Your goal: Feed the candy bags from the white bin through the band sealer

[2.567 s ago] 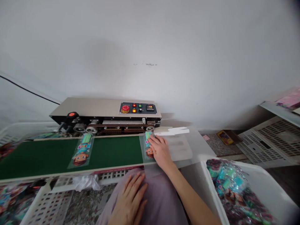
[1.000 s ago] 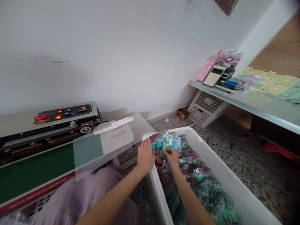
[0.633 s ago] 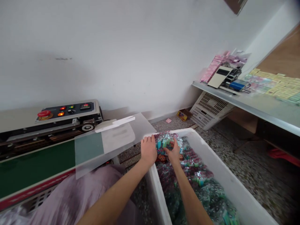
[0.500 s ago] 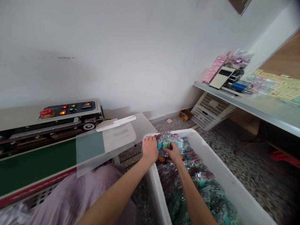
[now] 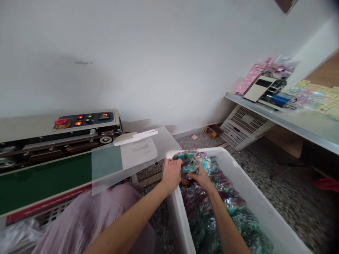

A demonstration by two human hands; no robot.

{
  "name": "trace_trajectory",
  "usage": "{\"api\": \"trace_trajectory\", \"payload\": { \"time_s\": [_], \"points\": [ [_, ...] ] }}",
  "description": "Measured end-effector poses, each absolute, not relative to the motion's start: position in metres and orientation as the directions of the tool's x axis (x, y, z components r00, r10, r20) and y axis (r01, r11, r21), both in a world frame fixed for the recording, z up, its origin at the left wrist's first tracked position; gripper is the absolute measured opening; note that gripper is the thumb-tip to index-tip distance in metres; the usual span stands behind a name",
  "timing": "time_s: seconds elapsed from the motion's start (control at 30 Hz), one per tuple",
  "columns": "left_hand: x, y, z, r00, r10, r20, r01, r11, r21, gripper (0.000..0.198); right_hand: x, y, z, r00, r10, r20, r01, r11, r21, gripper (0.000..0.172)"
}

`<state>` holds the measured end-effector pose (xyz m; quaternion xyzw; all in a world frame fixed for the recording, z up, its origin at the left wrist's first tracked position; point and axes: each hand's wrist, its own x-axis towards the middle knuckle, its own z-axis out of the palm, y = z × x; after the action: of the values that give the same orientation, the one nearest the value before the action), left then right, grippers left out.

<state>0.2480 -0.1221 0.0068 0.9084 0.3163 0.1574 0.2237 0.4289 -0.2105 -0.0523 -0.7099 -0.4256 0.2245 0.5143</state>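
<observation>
A white foam-like box is filled with shiny clear plastic packets showing dark red, green and blue contents. At its far left corner my left hand has its fingers curled on the left end of a bunch of green-and-blue packets. My right hand grips the same bunch from the right, thumb below and fingers above. A small brown-orange item lies just under the bunch, partly covered. How many packets are held cannot be made out.
Left of the box is a machine with a green conveyor belt, a control panel and a red stop button. A translucent sheet extends towards the box. A table with a small device stands right, crates beneath.
My hands have gathered a larger bunch of packets between them, and my right hand has spread wider around it. The view has turned slightly left.
</observation>
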Motion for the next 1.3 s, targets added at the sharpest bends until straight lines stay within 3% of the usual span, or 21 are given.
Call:
{"api": "trace_trajectory", "payload": {
  "time_s": [0.13,0.23,0.43,0.6,0.77,0.93,1.17,1.3],
  "points": [
    [0.248,-0.12,0.005,0.734,0.663,0.149,0.476,-0.658,0.584,0.051,0.436,-0.204,-0.046,0.528,0.841,0.117,0.422,-0.141,-0.896,0.065],
    [0.249,-0.117,0.006,0.705,0.692,0.157,0.447,-0.605,0.659,0.054,0.436,-0.203,-0.039,0.537,0.831,0.145,0.436,-0.127,-0.891,0.061],
    [0.258,-0.11,0.015,0.577,0.804,0.146,0.35,-0.404,0.845,0.049,0.433,-0.206,-0.02,0.442,0.894,-0.074,0.086,-0.124,-0.989,0.065],
    [0.27,-0.108,0.016,0.544,0.828,0.134,0.163,-0.261,0.951,0.04,0.432,-0.2,-0.005,0.429,0.901,-0.06,-0.012,-0.061,-0.998,0.055],
    [0.27,-0.111,0.043,0.547,0.812,0.202,-0.006,-0.238,0.971,0.031,0.43,-0.201,0.026,0.483,0.875,0.005,-0.087,0.054,-0.995,0.052],
    [0.247,-0.112,0.089,0.599,0.723,0.346,-0.284,-0.212,0.935,0.038,0.415,-0.202,0.071,0.501,0.861,0.088,-0.016,0.111,-0.994,0.048],
    [0.178,-0.1,0.086,0.662,0.686,0.303,-0.19,-0.238,0.952,0.081,0.342,-0.174,0.075,0.464,0.882,0.08,0.019,0.08,-0.997,0.054],
    [0.128,-0.073,0.089,0.633,0.702,0.326,-0.096,-0.346,0.933,0.082,0.297,-0.136,0.079,0.293,0.951,0.101,-0.041,0.117,-0.992,0.051]
  ]
}}
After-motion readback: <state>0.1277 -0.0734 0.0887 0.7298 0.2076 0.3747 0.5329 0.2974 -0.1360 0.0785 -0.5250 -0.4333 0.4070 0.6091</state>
